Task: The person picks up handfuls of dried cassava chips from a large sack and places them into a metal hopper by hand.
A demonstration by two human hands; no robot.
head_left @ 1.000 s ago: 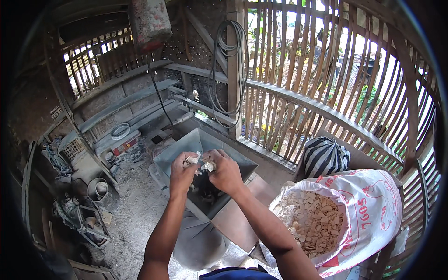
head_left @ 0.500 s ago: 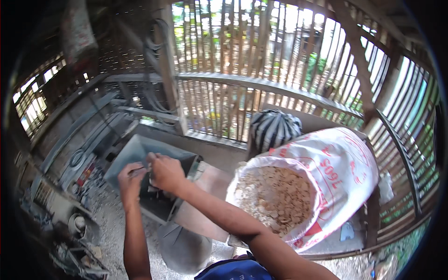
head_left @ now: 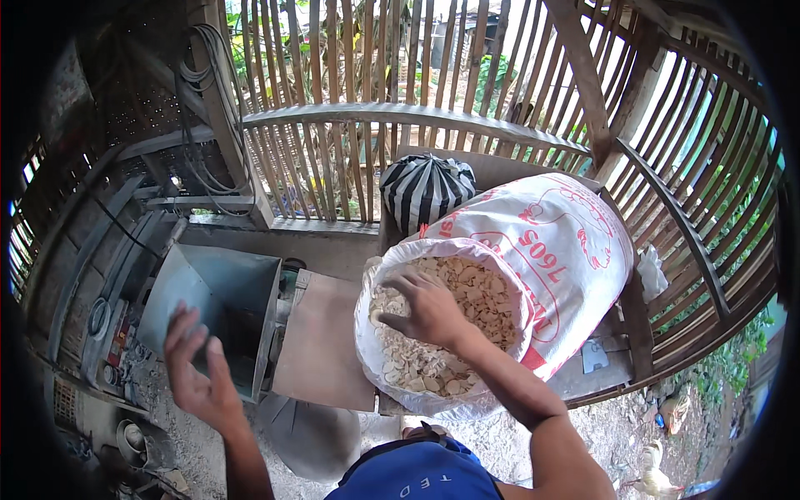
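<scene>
A large white sack [head_left: 575, 242] with red print lies tilted, its mouth rolled open toward me. Pale, dry, flat chips [head_left: 454, 367] fill the mouth; their exact kind I cannot tell. Over the chips at the sack's left side is my right hand [head_left: 425, 310], fingers apart and holding nothing. My left hand [head_left: 202, 371] is raised with its fingers spread, slightly blurred, in front of a grey sheet-metal hopper [head_left: 171, 292]. The hopper's dark inside is partly hidden by that hand.
A flat brown board [head_left: 325, 346] bridges hopper and sack. Behind the sack stands a black-and-white striped bundle [head_left: 427, 192]. A rounded grey bag [head_left: 312, 437] sits below the board. Slatted wooden walls [head_left: 333, 167] enclose the space. A chicken [head_left: 654, 471] stands outside at lower right.
My right hand has moved from the hopper to the chips in the sack. The left has opened and come lower, nearer to me. The view has shifted to the right.
</scene>
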